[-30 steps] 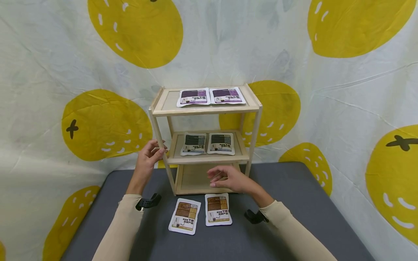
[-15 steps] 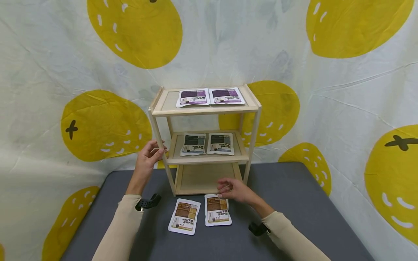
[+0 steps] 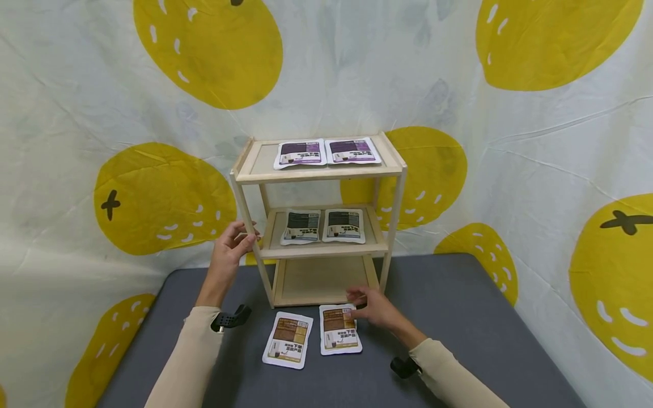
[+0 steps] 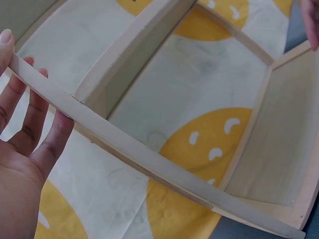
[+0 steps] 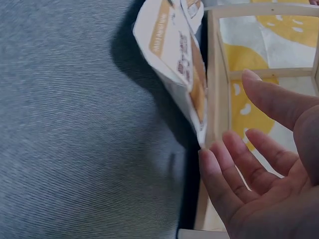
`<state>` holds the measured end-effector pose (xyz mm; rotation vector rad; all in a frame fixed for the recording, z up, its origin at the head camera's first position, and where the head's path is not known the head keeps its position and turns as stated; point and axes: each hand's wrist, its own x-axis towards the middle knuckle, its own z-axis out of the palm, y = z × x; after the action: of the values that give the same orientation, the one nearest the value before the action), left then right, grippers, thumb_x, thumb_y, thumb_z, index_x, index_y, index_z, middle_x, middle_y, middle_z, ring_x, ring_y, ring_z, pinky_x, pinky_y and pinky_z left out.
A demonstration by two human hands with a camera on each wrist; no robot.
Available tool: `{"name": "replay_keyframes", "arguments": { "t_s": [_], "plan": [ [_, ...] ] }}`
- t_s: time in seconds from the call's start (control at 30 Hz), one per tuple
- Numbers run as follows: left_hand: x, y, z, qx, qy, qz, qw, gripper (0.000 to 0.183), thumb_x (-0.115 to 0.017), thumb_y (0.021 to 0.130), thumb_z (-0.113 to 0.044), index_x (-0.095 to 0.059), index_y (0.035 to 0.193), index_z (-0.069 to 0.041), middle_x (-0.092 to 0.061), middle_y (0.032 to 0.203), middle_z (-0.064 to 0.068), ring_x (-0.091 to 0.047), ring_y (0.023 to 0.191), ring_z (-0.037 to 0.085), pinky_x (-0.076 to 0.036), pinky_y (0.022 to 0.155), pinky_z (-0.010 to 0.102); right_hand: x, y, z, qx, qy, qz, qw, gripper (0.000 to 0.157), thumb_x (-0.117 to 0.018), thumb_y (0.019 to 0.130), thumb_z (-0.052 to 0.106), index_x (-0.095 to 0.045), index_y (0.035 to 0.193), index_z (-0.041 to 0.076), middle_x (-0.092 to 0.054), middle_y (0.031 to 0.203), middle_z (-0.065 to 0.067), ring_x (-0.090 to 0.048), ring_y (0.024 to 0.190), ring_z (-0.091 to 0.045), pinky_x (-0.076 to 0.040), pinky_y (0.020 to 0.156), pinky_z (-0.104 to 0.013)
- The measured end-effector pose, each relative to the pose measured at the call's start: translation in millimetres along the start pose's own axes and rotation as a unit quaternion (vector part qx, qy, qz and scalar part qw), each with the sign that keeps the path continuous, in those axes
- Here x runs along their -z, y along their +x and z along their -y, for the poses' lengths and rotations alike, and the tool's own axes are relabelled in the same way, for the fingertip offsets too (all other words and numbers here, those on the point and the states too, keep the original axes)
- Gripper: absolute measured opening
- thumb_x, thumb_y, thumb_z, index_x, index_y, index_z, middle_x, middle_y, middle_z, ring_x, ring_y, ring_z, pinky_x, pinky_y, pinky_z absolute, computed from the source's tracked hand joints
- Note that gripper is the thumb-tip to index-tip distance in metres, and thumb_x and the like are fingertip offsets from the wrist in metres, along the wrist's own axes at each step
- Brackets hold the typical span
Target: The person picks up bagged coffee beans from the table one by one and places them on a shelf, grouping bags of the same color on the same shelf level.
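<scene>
My left hand [image 3: 228, 249] holds the left front post [image 4: 144, 157] of a three-tier wooden shelf [image 3: 321, 177]; in the left wrist view the thumb and fingers lie on either side of it. My right hand [image 3: 378, 310] is at the upper right edge of a brown-and-white pouch [image 3: 339, 331] lying on the table. Its fingers are parted and loosely bent in the right wrist view, the fingertips [image 5: 209, 162] close to the pouch's end; contact cannot be made out. To the left lies a second brown-and-white pouch [image 3: 288, 341], slightly turned.
Two purple-labelled pouches [image 3: 301, 153] lie side by side on the top tier. The middle tier bears two dark-labelled pouches [image 3: 344, 225]. The bottom tier [image 3: 321, 280] sits just behind the brown pouches on the grey table [image 3: 439, 317]. A fruit-patterned curtain [image 3: 316, 68] hangs behind.
My right hand has moved down and right, from in front of the bottom tier to the right brown pouch's upper edge. The left hand stays on the post.
</scene>
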<state>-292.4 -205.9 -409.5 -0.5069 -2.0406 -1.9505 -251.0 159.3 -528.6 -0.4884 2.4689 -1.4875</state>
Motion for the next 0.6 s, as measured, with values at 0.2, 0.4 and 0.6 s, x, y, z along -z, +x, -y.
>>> {"name": "replay_keyframes", "arguments": {
  "t_s": [0.2, 0.4, 0.6],
  "plan": [
    [-0.8, 0.5, -2.5, 0.005, -0.004, -0.003, 1.0, 0.035, -0.061, 0.102, -0.011, -0.055, 0.134, 0.0, -0.063, 0.112, 0.007, -0.061, 0.115, 0.042, -0.056, 0.088, 0.027, -6.3, -1, -8, 0.006, 0.003, 0.003, 1.0, 0.061, -0.082, 0.085, 0.009, -0.055, 0.136, -0.008, -0.062, 0.132, -0.027, -0.061, 0.115, -0.043, -0.054, 0.093, -0.05],
    [-0.8, 0.9, -2.6, 0.002, -0.004, 0.0, 1.0, 0.039, -0.061, 0.102, -0.009, -0.051, 0.137, 0.004, -0.063, 0.112, 0.007, -0.061, 0.115, 0.041, -0.056, 0.088, 0.027, -14.0, -2, -11, 0.03, -0.004, 0.002, 1.0, 0.06, -0.085, 0.082, 0.009, -0.058, 0.134, -0.007, -0.054, 0.131, -0.026, -0.06, 0.111, -0.044, -0.055, 0.085, -0.037],
    [0.8, 0.8, 0.4, -0.007, 0.0, 0.009, 0.9999, 0.04, -0.062, 0.102, -0.013, -0.052, 0.136, 0.004, -0.064, 0.111, 0.003, -0.063, 0.114, 0.039, -0.056, 0.089, 0.026, -22.2, -6, -11, 0.043, -0.103, -0.041, 0.993, 0.058, -0.09, 0.076, 0.013, -0.065, 0.126, -0.003, -0.057, 0.118, -0.018, -0.061, 0.102, -0.032, -0.053, 0.083, -0.041]
  ]
}}
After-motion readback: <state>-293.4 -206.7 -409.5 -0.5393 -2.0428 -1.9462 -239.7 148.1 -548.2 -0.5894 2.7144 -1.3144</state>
